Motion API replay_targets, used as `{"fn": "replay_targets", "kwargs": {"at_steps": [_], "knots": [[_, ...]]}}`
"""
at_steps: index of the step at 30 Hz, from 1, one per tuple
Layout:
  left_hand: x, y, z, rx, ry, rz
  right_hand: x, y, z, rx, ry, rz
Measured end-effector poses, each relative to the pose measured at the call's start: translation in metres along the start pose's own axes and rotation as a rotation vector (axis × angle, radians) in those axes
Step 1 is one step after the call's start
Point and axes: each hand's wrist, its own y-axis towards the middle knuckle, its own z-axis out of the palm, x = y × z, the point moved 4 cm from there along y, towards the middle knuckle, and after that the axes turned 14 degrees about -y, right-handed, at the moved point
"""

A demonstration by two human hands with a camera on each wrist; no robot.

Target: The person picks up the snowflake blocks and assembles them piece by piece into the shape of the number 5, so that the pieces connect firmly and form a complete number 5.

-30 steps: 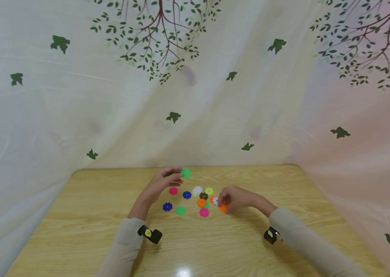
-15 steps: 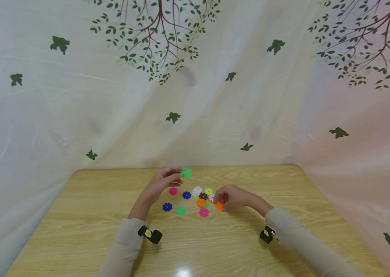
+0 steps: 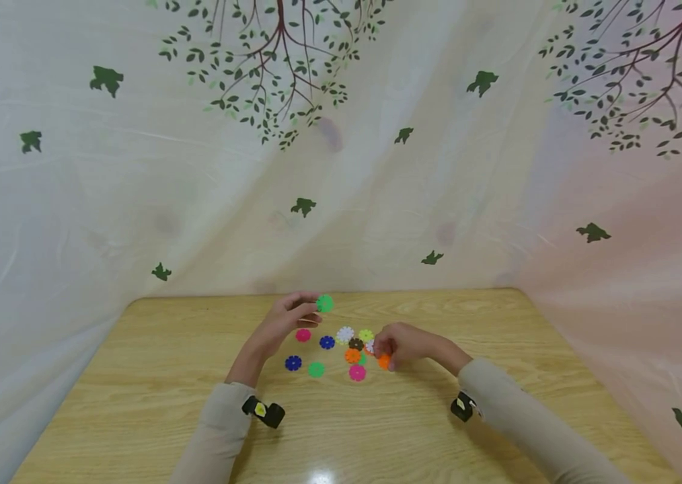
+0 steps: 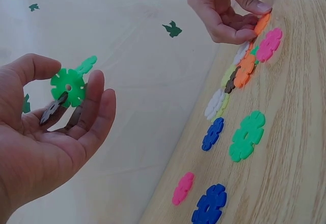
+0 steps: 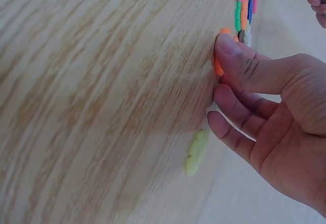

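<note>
My left hand [image 3: 280, 321] is raised above the far part of the table, pinching a green interlocking flower-shaped disc [image 4: 69, 87] between thumb and fingers. A second green disc [image 4: 86, 65] and a dark disc [image 4: 52, 111] are slotted into it. Low at the right end of the scattered discs, my right hand [image 3: 410, 346] has its thumb and fingers on an orange disc [image 3: 384, 361] at the tabletop. A white disc [image 3: 370, 347] is partly hidden by those fingers. In the right wrist view a yellow disc [image 5: 195, 152] lies beneath the hand.
Several loose discs lie between the hands, including a brown disc [image 3: 356, 344], a pink disc [image 3: 357, 372], a blue disc [image 3: 293, 363] and a green disc [image 3: 316, 370]. The wooden table [image 3: 341, 430] ends at a hanging printed cloth [image 3: 226, 222].
My right hand has shifted slightly left, and the orange and white discs at its fingers have moved left too. The left hand stays where it was with its green discs.
</note>
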Motion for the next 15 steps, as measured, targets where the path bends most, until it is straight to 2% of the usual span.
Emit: {"fn": "replay_targets", "kwargs": {"at_steps": [6, 15], "knots": [[-0.0003, -0.0003, 0.0015, 0.006, -0.021, 0.002, 0.0023, 0.0004, 0.0003, 0.03, 0.019, 0.02], [-0.001, 0.0002, 0.0031, -0.002, -0.024, -0.002, 0.0051, -0.0015, 0.0003, 0.038, 0.082, -0.01]]}}
